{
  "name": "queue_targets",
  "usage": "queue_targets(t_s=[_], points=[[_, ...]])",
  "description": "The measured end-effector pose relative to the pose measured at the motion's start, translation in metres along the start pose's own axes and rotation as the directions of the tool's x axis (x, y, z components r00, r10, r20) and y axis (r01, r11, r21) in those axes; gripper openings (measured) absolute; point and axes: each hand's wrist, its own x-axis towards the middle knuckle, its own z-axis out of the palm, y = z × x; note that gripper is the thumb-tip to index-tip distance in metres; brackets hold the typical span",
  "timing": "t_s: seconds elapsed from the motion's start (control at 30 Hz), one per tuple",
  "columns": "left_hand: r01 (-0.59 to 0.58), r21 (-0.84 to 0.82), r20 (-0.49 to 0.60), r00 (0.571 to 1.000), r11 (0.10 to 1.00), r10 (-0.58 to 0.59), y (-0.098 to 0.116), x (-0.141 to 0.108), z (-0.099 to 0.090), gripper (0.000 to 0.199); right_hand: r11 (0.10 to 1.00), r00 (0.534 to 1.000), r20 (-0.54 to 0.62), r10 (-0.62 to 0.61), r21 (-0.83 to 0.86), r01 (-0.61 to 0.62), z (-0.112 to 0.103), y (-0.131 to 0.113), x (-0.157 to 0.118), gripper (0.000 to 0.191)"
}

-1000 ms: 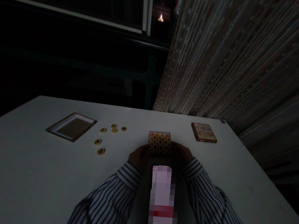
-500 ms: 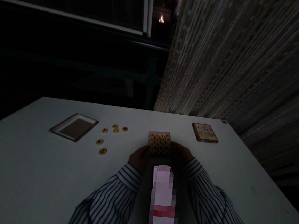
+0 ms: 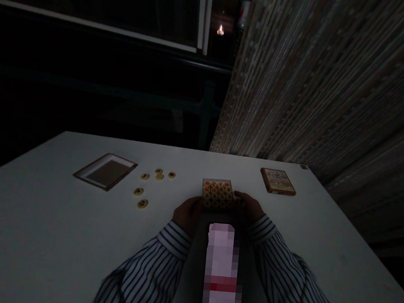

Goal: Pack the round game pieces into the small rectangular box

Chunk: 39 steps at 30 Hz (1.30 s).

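Observation:
A small clear-edged box of round wooden pieces point(image 3: 217, 193) with red and dark characters is held between my hands. My left hand point(image 3: 188, 213) grips its left side, fingers partly hidden in shadow. At its right side my right hand point(image 3: 248, 206) is closed on the edge. Several loose round pieces point(image 3: 142, 204) lie on the white table to the left, two of them touching or overlapping near the back. Further left lies an open shallow tray point(image 3: 84, 174) with a brown inside.
A flat box with a printed lid point(image 3: 278, 181) lies at the back right of the white table point(image 3: 73, 244). A blurred pinkish object point(image 3: 221, 261) shows between my forearms. Behind the table hangs a string curtain point(image 3: 282, 83), beside a dark window.
The view has shifted slightly, so the things on the table appear a little further right. Both hands keep hold of the box of pieces, which looks slightly more tilted up.

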Motion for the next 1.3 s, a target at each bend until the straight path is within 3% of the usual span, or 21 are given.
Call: queue_targets(t_s=[0.2,0.6,0.73,0.9,1.1,1.3], points=[[-0.071,0.057,0.002,0.997,0.996,0.071,0.001,-0.002,-0.019,0.028,0.995,0.989,-0.111,-0.102,-0.012,0.101,-0.004,0.002,0.001,0.035],[-0.17,0.144,-0.055,0.982,0.975,0.179,-0.001,-0.005,-0.051,0.026,0.972,0.971,-0.063,-0.23,-0.066,0.226,-0.011,-0.015,0.015,0.032],[-0.197,0.219,-0.048,0.976,0.956,0.212,-0.003,-0.004,-0.066,0.023,0.963,0.969,-0.007,-0.249,-0.113,0.246,-0.012,-0.035,0.022,0.031],[-0.145,0.251,-0.132,0.974,0.957,0.182,-0.01,0.001,-0.089,0.025,0.952,0.969,0.1,-0.228,-0.184,0.243,-0.014,-0.072,0.032,0.032],[-0.063,0.271,-0.246,0.96,0.961,0.132,-0.02,0.014,-0.122,0.03,0.891,0.907,0.242,-0.343,-0.22,0.396,-0.009,-0.108,0.043,0.033],[0.03,0.313,-0.34,0.937,0.949,0.082,-0.037,0.028,-0.15,0.031,0.842,0.848,0.301,-0.437,-0.194,0.503,0.009,-0.136,0.049,0.034]])
